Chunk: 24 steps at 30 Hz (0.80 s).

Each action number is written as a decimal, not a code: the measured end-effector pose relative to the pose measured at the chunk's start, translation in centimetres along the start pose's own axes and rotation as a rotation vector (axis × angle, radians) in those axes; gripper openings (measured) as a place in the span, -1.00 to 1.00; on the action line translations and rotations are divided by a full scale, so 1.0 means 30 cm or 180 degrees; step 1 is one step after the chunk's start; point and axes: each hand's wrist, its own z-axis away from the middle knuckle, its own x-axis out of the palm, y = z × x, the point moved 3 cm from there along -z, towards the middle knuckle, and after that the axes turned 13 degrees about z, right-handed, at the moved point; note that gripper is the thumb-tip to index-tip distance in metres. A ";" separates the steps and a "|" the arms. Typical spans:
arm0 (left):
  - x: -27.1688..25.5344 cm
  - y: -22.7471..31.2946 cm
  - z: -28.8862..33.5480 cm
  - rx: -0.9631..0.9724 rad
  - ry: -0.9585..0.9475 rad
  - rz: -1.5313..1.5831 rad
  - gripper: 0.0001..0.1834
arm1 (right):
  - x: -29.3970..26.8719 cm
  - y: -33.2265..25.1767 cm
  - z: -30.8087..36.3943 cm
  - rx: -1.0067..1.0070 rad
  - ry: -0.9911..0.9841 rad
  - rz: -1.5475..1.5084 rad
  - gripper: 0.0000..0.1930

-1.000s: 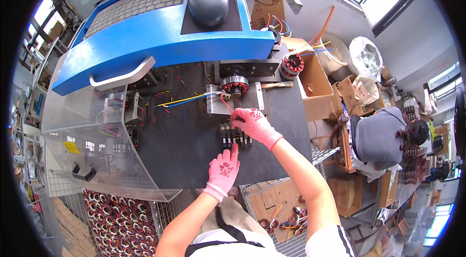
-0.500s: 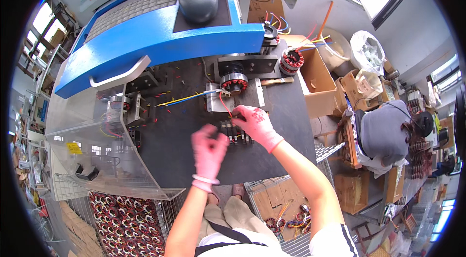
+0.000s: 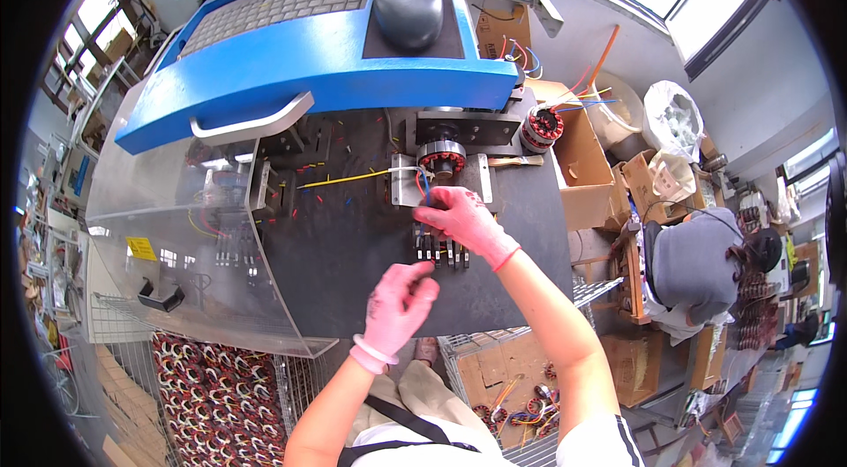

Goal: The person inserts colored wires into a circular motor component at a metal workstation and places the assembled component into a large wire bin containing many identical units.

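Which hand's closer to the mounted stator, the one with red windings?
Right. The right hand is just below the stator in the picture, fingertips on the blue wire; the left hand is farther down and to the left.

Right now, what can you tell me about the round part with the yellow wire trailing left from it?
The round part has a silvery, metallic-looking rim, red segments around its front and a stubby centre. It sits at a dark bracket, front toward the person, over the table. A yellow wire stretches left from it; a red wire and a blue wire run down to the right hand. No finger visibly touches it.
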 end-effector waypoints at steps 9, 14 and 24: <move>0.144 -0.249 0.049 0.0071 -0.0364 -0.2791 -0.38 | 0.027 0.145 0.030 -0.0938 0.0767 0.1413 -0.84; 0.151 -0.260 0.036 0.0058 -0.0406 -0.2966 -0.44 | 0.051 0.178 0.018 -0.1208 0.0938 0.1490 -0.85; 0.143 -0.277 0.042 0.0148 -0.0333 -0.2907 -0.45 | 0.070 0.186 0.014 -0.1347 0.1068 0.1716 -0.86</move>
